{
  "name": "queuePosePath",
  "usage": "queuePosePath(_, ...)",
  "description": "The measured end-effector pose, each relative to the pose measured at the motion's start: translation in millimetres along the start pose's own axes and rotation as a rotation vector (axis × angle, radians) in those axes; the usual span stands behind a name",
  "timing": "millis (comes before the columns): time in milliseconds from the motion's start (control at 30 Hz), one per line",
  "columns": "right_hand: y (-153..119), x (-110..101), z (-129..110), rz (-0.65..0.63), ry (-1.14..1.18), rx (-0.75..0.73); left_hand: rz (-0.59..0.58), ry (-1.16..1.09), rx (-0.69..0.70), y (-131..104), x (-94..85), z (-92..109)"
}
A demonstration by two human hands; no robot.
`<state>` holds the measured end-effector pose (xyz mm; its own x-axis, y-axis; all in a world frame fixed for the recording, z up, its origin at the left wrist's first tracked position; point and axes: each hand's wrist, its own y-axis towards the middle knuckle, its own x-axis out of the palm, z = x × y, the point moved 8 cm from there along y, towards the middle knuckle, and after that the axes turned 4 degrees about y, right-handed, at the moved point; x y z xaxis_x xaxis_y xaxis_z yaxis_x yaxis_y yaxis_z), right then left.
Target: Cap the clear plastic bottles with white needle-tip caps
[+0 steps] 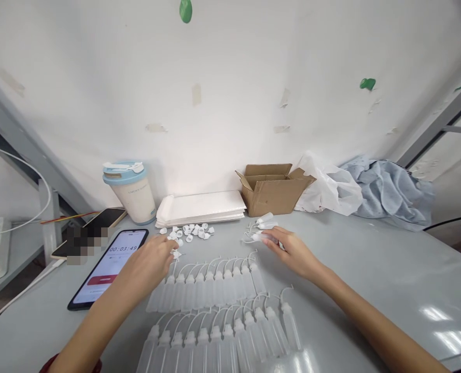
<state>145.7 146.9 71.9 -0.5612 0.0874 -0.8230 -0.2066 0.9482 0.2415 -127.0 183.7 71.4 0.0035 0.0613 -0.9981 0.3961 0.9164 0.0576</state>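
My left hand [156, 261] is closed, its fingertips pinched at a small white cap [177, 254] beside the scattered pile of white caps [189, 232]. To the right, my right hand [290, 248] has its thumb and fingers on a small translucent squeeze bottle [258, 237], its body partly hidden by the fingers. Another bottle [264, 218] lies just behind it. Between my arms, several translucent bottles lie side by side in a back row [209, 292] and a front row [203, 349], with thin curved strips at their necks.
At left are a phone [111, 267] showing a timer, a second phone [90, 233] and a lidded cup [133, 194]. Along the wall stand white padded envelopes [203, 204], an open cardboard box [273, 194], a plastic bag [327, 186] and blue cloth [393, 191].
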Motion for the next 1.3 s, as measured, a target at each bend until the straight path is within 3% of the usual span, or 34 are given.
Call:
queuePosePath(167,2,8,12,-0.018,-0.105,-0.024,-0.047,-0.01,-0.003,0,10.8,6)
queuePosePath(500,8,14,31,0.003,-0.291,-0.05,-0.049,-0.003,-0.002,4,12.9,5)
queuePosePath(1067,11,9,41,0.047,-0.367,-0.006,-0.051,-0.049,-0.029,5,20.2,-5)
queuePosePath(1300,11,9,43,0.035,-0.364,0.014,0.004,-0.064,-0.036,6,19.3,-8)
